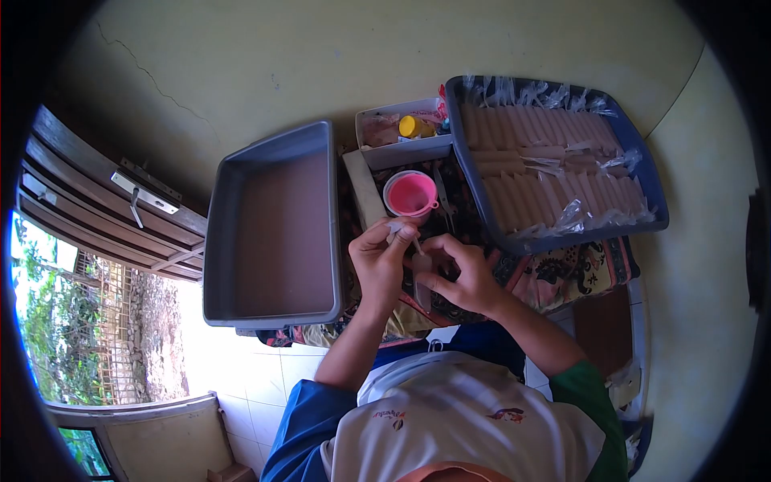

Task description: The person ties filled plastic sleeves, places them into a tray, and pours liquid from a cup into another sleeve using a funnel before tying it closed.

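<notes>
A narrow plastic bag [423,296] filled with pale brownish-pink liquid hangs upright between my hands, in front of my body. My left hand [379,255] is closed, pinching the bag's loose clear top end between thumb and fingers. Just to the right, my right hand [464,277] has thumb and fingers curled round the bag's neck, over its filled part. Beyond my fingers stands a pink plastic funnel or cup [412,193] with a small ring handle, set in a white container [389,191].
A large grey tub [331,241] of brownish liquid stands at left. At right, a blue-grey tray [660,210] holds rows of filled bags. Behind the cup is a white box [371,128] with a yellow-lidded jar [411,126]. Patterned cloth [562,277] covers the table. A door [104,185] is at far left.
</notes>
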{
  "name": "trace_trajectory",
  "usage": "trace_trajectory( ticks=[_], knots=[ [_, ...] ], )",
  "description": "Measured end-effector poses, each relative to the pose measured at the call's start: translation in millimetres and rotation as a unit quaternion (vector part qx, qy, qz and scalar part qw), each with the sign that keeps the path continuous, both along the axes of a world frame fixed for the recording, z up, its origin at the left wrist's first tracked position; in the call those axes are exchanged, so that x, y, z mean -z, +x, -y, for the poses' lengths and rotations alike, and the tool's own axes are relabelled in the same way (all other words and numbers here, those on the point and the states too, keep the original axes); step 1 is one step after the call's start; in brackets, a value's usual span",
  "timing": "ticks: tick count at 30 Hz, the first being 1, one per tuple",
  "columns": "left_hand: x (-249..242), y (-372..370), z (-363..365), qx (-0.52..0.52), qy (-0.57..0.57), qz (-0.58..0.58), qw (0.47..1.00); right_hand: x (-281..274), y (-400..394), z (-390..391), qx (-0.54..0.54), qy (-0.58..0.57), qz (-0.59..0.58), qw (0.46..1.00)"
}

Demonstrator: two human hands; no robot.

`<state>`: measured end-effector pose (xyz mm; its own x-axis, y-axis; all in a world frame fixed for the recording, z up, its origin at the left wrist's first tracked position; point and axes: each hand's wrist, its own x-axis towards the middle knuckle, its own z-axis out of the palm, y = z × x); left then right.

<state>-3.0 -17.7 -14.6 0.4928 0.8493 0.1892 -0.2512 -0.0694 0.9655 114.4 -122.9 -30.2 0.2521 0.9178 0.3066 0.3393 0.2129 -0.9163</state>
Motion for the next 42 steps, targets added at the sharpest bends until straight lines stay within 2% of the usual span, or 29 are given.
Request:
trace_trajectory(
  ticks=[2, 4, 5, 6, 7, 9, 10, 11, 17, 19, 21, 23, 25, 27, 29, 31, 33, 36, 42],
  knots=[
    [3.1, 2.8, -1.4, 0.029, -0.011, 0.011, 0.999, -1.4, 1.7, 1.0, -0.012, 0.0, 0.008, 1.0],
    [8.2, 3.5, -3.8, 0.059, -0.023, 0.021, 0.998, -1.7, 3.1, 2.1, -0.013, -0.005, -0.1, 0.995],
    [11.6, 0.8, -5.2, 0.101, -0.04, 0.035, 0.993, -2.9, 4.1, 2.3, -0.01, -0.004, -0.099, 0.995],
    [14.9, -0.8, -6.1, 0.144, -0.058, 0.049, 0.987, -4.7, 5.5, 2.3, 0.014, 0.043, -0.125, 0.991],
    [18.4, -0.9, -6.2, 0.146, -0.058, 0.051, 0.986, -6.8, 7.2, 2.3, 0.037, 0.09, -0.151, 0.984],
    [21.7, -1.2, -5.5, 0.162, -0.055, -0.002, 0.985, -11.0, 16.6, 6.8, 0.016, 0.095, -0.166, 0.981],
    [19.4, -1.8, -3.7, 0.163, -0.103, 0.009, 0.981, -13.2, 19.0, 7.2, 0.039, 0.137, -0.169, 0.975],
    [17.9, 0.0, -2.8, 0.164, -0.104, 0.01, 0.981, -15.8, 21.8, 8.5, 0.062, 0.179, -0.171, 0.967],
    [7.7, 26.1, 6.4, 0.148, -0.136, 0.079, 0.976, -15.9, 30.8, 21.8, 0.052, 0.182, -0.187, 0.964],
    [5.3, 35.0, 6.7, 0.16, -0.196, 0.146, 0.956, -15.9, 32.6, 25.5, 0.055, 0.162, -0.178, 0.969],
    [2.5, 40.8, 4.1, 0.166, -0.196, 0.15, 0.955, -20.3, 39.3, 31.4, 0.05, 0.151, -0.178, 0.971],
    [-1.1, 47.9, 2.1, 0.176, -0.196, 0.152, 0.953, -29.0, 48.9, 37.9, -0.003, 0.094, -0.165, 0.982],
    [-6.9, 55.5, 3.9, 0.179, -0.199, 0.141, 0.953, -35.1, 64.3, 47.3, 0.003, 0.073, -0.162, 0.984],
    [-12.5, 65.0, 7.0, 0.2, -0.198, 0.137, 0.95, -36.2, 86.7, 54.4, -0.049, 0.02, -0.148, 0.988],
    [-18.2, 75.9, 9.6, 0.21, -0.169, 0.089, 0.959, -39.9, 101.0, 57.2, -0.023, 0.041, -0.122, 0.991],
    [-21.2, 89.7, 10.8, 0.227, -0.143, 0.059, 0.961, -49.1, 112.2, 61.3, 0.03, 0.009, -0.146, 0.989],
    [-26.8, 106.1, 14.6, 0.247, -0.115, 0.032, 0.962, -58.4, 117.1, 59.5, 0.047, 0.043, -0.176, 0.982],
    [-37.0, 129.4, 22.1, 0.275, -0.093, 0.022, 0.957, -68.3, 131.3, 58.2, 0.084, -0.03, -0.096, 0.991],
    [-48.8, 173.0, 26.9, 0.32, -0.049, -0.025, 0.946, -70.8, 163.3, 64.5, 0.129, -0.044, -0.061, 0.989]
  ],
)
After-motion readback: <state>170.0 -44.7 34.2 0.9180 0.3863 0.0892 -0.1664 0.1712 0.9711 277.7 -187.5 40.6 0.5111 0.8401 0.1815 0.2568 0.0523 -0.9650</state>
